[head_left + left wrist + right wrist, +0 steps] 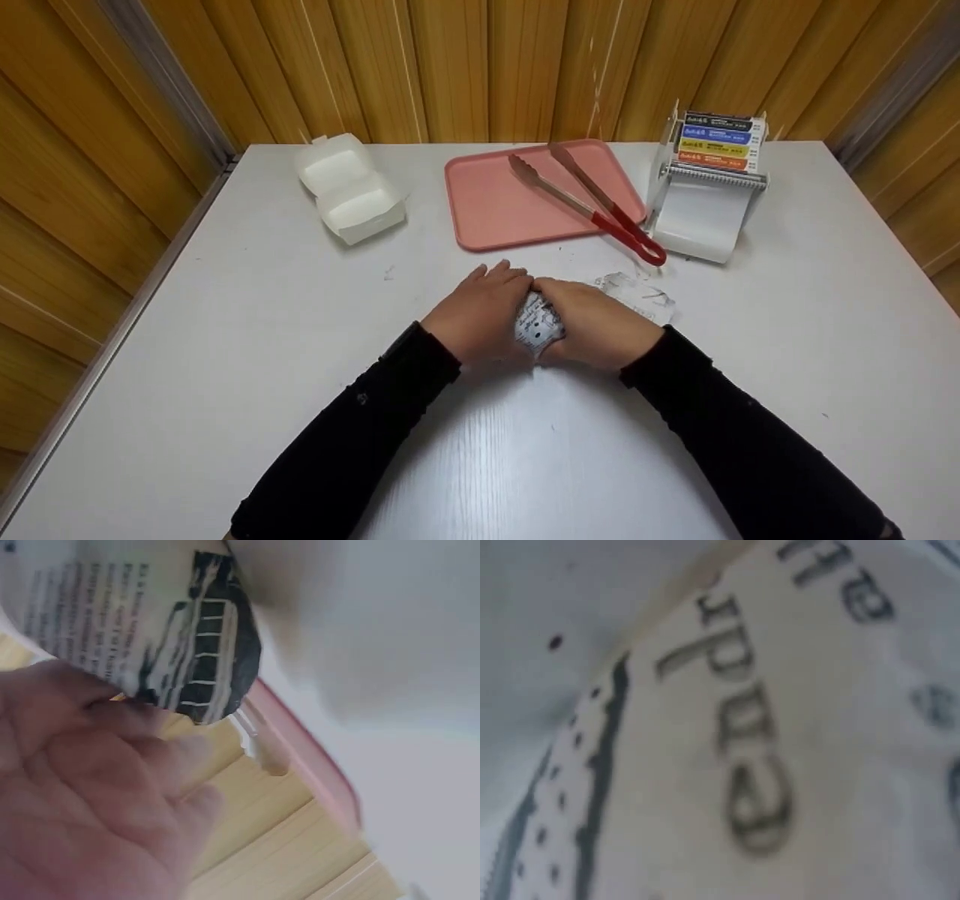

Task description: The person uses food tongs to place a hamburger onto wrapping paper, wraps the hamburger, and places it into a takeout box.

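Note:
Between the two hands, on the near middle of the table, is a bundle wrapped in white paper with black print [538,324]. The left hand [484,311] lies along its left side, fingers pointing away and spread. In the left wrist view those fingers [112,772] show loosely bent beside the printed paper [97,615]. From the other side the right hand [596,319] grips the bundle, its thumb at the near end and fingers at the far end. Printed paper [727,750] fills most of the right wrist view. What the wrapping contains is hidden.
Behind the hands, red-handled tongs [626,232] lie across a pink tray [487,206]. An opened white clamshell box [356,191] stands at the back left, a label roll dispenser [705,214] at the back right. Crumpled printed paper [637,292] lies beyond the right hand.

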